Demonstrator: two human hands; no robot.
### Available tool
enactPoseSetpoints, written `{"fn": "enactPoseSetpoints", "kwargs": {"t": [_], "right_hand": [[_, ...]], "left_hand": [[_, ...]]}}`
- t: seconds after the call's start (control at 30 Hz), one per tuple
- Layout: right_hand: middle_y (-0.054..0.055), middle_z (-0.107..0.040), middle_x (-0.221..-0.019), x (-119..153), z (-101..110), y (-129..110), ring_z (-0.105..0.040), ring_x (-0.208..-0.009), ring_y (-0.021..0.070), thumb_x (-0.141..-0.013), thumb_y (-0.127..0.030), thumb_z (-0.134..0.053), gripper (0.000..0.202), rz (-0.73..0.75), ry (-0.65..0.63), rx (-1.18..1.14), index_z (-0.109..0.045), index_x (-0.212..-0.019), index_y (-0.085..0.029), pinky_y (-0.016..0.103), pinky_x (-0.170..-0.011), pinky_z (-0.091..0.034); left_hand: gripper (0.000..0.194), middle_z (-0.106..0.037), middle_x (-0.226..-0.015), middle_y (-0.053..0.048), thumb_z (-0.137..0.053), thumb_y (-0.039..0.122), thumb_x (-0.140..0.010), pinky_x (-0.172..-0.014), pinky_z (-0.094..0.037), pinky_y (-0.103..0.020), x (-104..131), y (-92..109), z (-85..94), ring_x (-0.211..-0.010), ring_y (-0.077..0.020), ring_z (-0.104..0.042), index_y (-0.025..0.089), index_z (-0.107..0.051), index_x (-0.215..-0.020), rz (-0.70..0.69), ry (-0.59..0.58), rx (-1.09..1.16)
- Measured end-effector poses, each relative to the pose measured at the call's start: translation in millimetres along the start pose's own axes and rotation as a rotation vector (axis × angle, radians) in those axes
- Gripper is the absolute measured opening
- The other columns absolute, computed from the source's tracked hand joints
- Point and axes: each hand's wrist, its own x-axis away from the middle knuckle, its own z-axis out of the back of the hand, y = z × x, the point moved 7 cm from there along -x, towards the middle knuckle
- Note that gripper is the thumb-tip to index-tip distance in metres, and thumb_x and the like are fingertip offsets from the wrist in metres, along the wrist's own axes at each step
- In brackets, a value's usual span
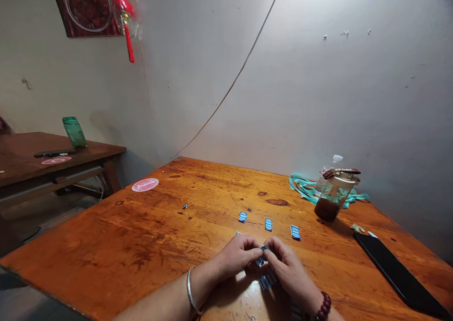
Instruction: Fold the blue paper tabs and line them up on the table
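Near the front of the wooden table [198, 236], my left hand [235, 257] and my right hand [287, 266] meet, thumbs and fingers pinched on a small blue-and-white piece [261, 260]. Fingers cover most of it, so its exact kind is unclear. Below the hands lie more blue-and-white striped pieces [268, 282], partly hidden. Beyond the fingers, three small blue-and-white cards sit apart in a row: one on the left [242, 216], a middle card [268, 224] and a right card [295, 232]. Another piece's edge peeks out behind my left hand.
A tiny blue scrap [185, 206] lies left of the cards. To the right stand a jar of dark liquid [332, 198] and a clear bottle [321, 181] by a teal strap [302, 186]. A black phone-like slab [396, 269] lies nearer. A pink number disc [145, 185] marks the left edge.
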Motion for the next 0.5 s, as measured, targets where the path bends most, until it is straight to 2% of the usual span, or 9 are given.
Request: {"fn": "enactPoseSetpoints", "kwargs": {"t": [0.5], "right_hand": [[-0.004,-0.047,-0.062,-0.2,0.0,2.8,-0.044,-0.06,0.0112,-0.079,-0.038,-0.045,0.024,-0.014,0.015,-0.011,-0.049,-0.066,-0.019,0.02,-0.054,-0.035]], "left_hand": [[0.025,-0.049,-0.055,0.003,-0.053,0.036,-0.07,-0.045,-0.031,-0.018,0.9,0.3,-0.8,-0.049,-0.0066,-0.042,0.011,-0.056,-0.069,-0.016,-0.013,-0.068]]}}
